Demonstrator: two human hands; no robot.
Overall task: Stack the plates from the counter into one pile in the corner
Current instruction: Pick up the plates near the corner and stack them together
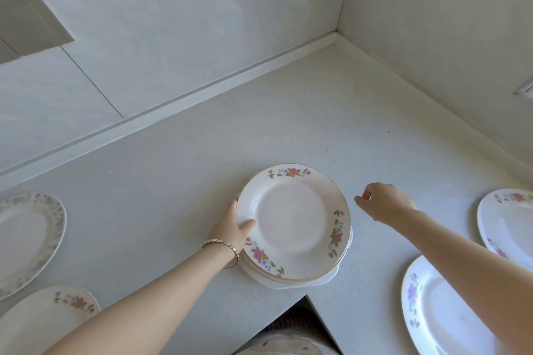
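- Head view: a pile of plates (pixel 292 225) sits on the white tabletop (pixel 331 112), near the inner edge and well short of the corner where the two walls meet, which lies up and to the right of it.
- The left hand (pixel 230 229) is at the pile's left rim, thumb lying on the top plate and fingers out of sight behind the edge; its grip is closed on the pile.
- The right hand (pixel 382 203) hovers just right of the pile, apart from it, fingers loosely curled around nothing.
- Loose plates lie on both sides: two at the left, a grey-rimmed plate (pixel 27 236) and a pink-flowered plate (pixel 49 317), and two at the right, a purple-flowered plate (pixel 444 311) and a far right plate (pixel 507 216).
- The pile is round, so it has no long axis; it lies flat, face up, with lower plates jutting slightly at its near right edge.
- Judgement: the right hand is nearer the right-side plates, which lie behind and beside it, so a reach back that way looks shortest; the pile itself would have to travel up-right to reach the corner.
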